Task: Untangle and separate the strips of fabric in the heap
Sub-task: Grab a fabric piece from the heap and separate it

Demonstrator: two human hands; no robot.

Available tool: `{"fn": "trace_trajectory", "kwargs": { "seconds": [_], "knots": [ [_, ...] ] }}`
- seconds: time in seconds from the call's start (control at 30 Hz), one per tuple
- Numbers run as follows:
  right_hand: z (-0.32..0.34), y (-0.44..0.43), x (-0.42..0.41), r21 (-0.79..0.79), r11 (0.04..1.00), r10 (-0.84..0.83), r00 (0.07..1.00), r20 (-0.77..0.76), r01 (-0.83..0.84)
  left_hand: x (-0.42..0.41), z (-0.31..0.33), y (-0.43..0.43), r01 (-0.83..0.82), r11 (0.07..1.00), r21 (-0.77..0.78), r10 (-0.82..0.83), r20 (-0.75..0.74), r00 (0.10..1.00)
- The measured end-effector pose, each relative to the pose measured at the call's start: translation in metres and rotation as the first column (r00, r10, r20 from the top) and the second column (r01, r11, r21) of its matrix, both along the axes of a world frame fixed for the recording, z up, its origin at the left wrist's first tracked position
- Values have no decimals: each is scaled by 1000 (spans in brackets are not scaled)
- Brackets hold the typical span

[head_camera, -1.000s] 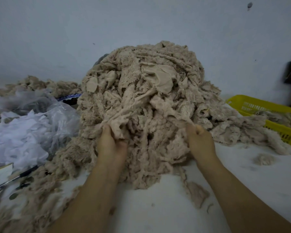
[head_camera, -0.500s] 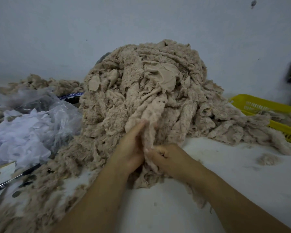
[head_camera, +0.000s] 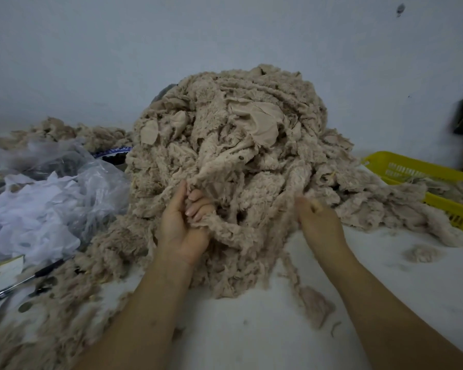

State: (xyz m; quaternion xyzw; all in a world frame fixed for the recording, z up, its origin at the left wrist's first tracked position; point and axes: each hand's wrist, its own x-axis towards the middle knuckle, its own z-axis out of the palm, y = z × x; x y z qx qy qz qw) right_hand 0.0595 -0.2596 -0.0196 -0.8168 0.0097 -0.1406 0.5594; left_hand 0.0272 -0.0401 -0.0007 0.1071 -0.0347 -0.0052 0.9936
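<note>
On the tabletop [head_camera: 251,332], head view: a heap [head_camera: 238,161] of beige fabric strips stands at centre against a pale wall [head_camera: 91,62]. Texture is fluffy and frayed, and a few patches show a smooth, flat backing near the top. The strips are long, narrow and densely tangled.

The left hand [head_camera: 183,222] is palm-up at the heap's front, fingers curled round one fleecy strip [head_camera: 225,231] that is still joined to the mass. The right hand [head_camera: 318,222] is seen from its back, fingers curled at the heap's edge. Motion blur hides whether they pinch fabric, so I cannot tell.

A yellow slotted plastic basket [head_camera: 412,169] at right holds more beige strips. At left lie crumpled clear plastic bags [head_camera: 64,182] and thin white fabric [head_camera: 30,217]. A card [head_camera: 3,268] at lower left carries print too blurred to read. A loose tuft [head_camera: 421,253] lies apart at right.
</note>
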Motion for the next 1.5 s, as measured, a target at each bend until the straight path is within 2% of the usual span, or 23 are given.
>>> {"fn": "trace_trajectory", "kwargs": {
  "seconds": [0.07,0.13,0.2,0.27,0.3,0.37,0.43,0.57,0.63,0.67,0.7,0.77,0.8,0.83,0.87,0.9,1.0,1.1,1.2,1.27,1.33,1.43,1.5],
  "knots": [
    [1,12,-6,-144,980,147,986,84,-134,0,0,-6,4,1000,27,-4,-6,1000],
    [3,29,-19,-248,920,341,932,124,-303,0,1,-11,-11,998,69,12,-9,1000],
    [-1,42,-29,-441,800,502,857,119,-407,0,2,-13,-19,995,94,20,-9,1000],
    [-7,47,-31,-603,685,578,809,106,-410,0,1,-12,-24,995,94,24,-1,1000],
    [-7,47,-31,-597,696,559,823,102,-399,0,1,-12,-27,995,99,27,6,1000],
    [-3,39,-26,-408,832,450,887,99,-377,0,1,-11,-28,992,122,26,15,1000],
    [4,28,-22,-246,921,333,938,99,-301,0,1,-10,-28,991,129,26,18,1000],
    [4,17,-13,-130,976,186,978,89,-174,2,-1,-9,-10,990,140,8,17,1000],
    [2,17,-10,-11,985,171,984,56,-171,1,-1,-10,6,974,227,-2,-16,1000],
    [3,17,-10,66,982,173,984,33,-175,0,-1,-11,8,938,346,7,-44,999],
    [3,18,-10,126,975,183,983,14,-183,-1,-2,-13,13,853,522,32,-77,997],
    [5,18,-13,170,964,209,978,1,-206,-5,-3,-23,41,536,843,91,-106,990],
    [5,18,-14,175,960,220,976,7,-218,-7,-4,-29,57,387,920,101,-104,989],
    [5,19,-15,173,959,223,975,15,-222,-11,-5,-34,69,278,958,85,-97,992],
    [4,19,-16,165,962,218,976,21,-218,-13,-6,-38,81,226,971,57,-96,994],
    [4,19,-16,155,966,203,979,28,-205,-15,-6,-41,103,214,972,30,-112,993],
    [3,18,-11,177,974,140,990,1,-138,-19,-2,-42,194,291,937,15,-208,978],
    [3,15,-7,223,965,149,988,-46,-135,-22,1,-41,228,260,938,-30,-228,973],
    [1,20,-11,201,932,321,944,-80,-301,-28,-2,-45,223,165,961,-206,-187,960],
    [-3,25,-12,163,906,407,910,-83,-390,-31,-5,-47,174,63,983,-247,-153,957],
    [-6,23,-9,77,917,397,914,-78,-391,-31,-4,-46,138,-13,990,-254,-137,957],
    [-6,19,-7,-94,953,283,957,-67,-288,-34,-1,-44,117,-114,987,-344,-150,927],
    [-4,18,-7,-71,968,238,970,-43,-240,-35,0,-45,114,-113,987,-384,-150,911]
  ]
}}
